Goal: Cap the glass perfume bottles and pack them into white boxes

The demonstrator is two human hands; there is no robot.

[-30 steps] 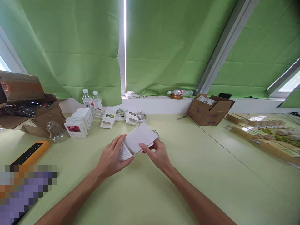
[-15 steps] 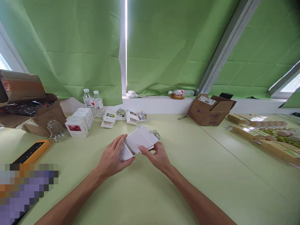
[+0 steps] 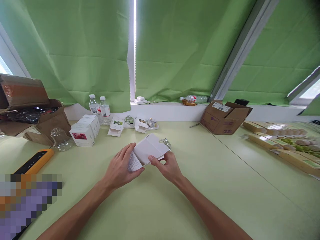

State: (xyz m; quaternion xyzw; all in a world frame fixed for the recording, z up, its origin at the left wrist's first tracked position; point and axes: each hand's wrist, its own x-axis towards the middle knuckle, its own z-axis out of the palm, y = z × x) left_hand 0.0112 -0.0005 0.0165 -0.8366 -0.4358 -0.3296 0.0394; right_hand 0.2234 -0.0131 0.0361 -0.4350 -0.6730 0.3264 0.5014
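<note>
One broad, smooth, pale green table [image 3: 155,206] is spreading below us, and over its middle our left hand [image 3: 120,168] and right hand [image 3: 170,166] are holding a white carton [image 3: 150,148] at a tilt. With the left we are gripping its left end between fingers and thumb; with the right we are pinching the near edge, thumb on the white face, fingers mostly hidden underneath. We are judging the carton light and fairly stiff, yet easy to crease if squeezed mid-panel, so its edges and corners are seeming the safer hold. Its flat faces are looking matte, meeting in straight folds, while a printed panel [image 3: 133,162] at the left end is showing fine grey text. Smallest, a clear shiny piece [image 3: 165,143] is peeking past the right end, curved and glinting; we are guessing it slick and breakable, best cradled around its body. We are not managing to tell whether our right fingers are touching it.
</note>
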